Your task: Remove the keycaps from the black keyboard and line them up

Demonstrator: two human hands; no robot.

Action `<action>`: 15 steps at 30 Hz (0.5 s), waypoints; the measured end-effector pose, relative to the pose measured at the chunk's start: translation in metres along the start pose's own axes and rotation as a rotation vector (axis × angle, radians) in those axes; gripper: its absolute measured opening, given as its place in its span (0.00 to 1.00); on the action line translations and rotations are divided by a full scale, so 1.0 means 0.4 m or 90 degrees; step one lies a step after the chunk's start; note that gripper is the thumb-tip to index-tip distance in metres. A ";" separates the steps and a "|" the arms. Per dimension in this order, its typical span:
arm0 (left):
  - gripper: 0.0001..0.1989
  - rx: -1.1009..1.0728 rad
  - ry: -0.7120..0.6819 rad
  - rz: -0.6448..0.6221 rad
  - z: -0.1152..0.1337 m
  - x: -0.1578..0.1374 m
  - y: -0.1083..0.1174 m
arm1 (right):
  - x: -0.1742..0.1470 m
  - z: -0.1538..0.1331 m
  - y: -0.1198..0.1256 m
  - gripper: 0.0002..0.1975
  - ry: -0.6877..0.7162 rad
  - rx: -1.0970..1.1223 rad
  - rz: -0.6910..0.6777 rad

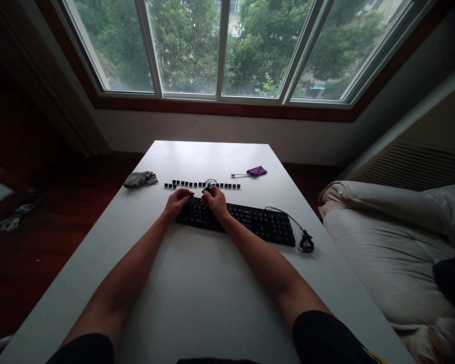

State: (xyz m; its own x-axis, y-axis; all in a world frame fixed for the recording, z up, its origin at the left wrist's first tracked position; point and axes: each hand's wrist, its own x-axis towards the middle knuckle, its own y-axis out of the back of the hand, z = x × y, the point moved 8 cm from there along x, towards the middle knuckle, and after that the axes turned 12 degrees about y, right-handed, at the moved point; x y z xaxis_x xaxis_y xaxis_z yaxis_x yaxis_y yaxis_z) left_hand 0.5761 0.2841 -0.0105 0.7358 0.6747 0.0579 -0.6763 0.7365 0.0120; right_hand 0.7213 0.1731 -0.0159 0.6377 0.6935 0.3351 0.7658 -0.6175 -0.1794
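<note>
A black keyboard (256,218) lies at a slant on the white table, both hands over its left part. My left hand (177,202) is closed in a pinch at the keyboard's far left corner; what is between its fingertips is too small to make out. My right hand (215,199) pinches a small black piece (206,190), and a thin light wire runs from near it toward the left fingertips. Just beyond the hands, several loose black keycaps (189,184) stand in two rows. A thin wire loop (211,181) shows among them, partly behind my right hand.
A crumpled grey cloth (140,179) lies at the table's left edge. Toward the far right are a purple cloth (257,171) and a thin white stick (240,175). The keyboard's bundled cable (306,242) rests beside its right end. A light-covered sofa (382,242) stands right of the table (197,303).
</note>
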 end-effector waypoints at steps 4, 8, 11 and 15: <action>0.15 0.018 -0.001 0.106 -0.022 0.014 0.045 | 0.001 0.001 -0.001 0.15 0.005 0.000 -0.007; 0.16 0.104 -0.015 0.221 -0.029 0.017 0.096 | 0.001 0.004 0.000 0.15 0.002 -0.008 -0.012; 0.14 0.215 -0.010 0.301 -0.022 0.010 0.135 | 0.001 0.007 0.000 0.15 -0.001 -0.012 -0.013; 0.12 0.387 -0.032 0.378 0.009 0.005 0.170 | 0.002 0.010 0.001 0.16 0.001 -0.014 -0.010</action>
State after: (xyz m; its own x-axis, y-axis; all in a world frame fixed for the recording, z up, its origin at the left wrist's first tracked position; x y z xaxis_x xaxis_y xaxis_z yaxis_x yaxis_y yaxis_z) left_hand 0.5313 0.3352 -0.0058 0.2609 0.9274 0.2680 -0.8608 0.0979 0.4995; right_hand 0.7225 0.1750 -0.0194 0.6251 0.7033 0.3386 0.7742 -0.6139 -0.1542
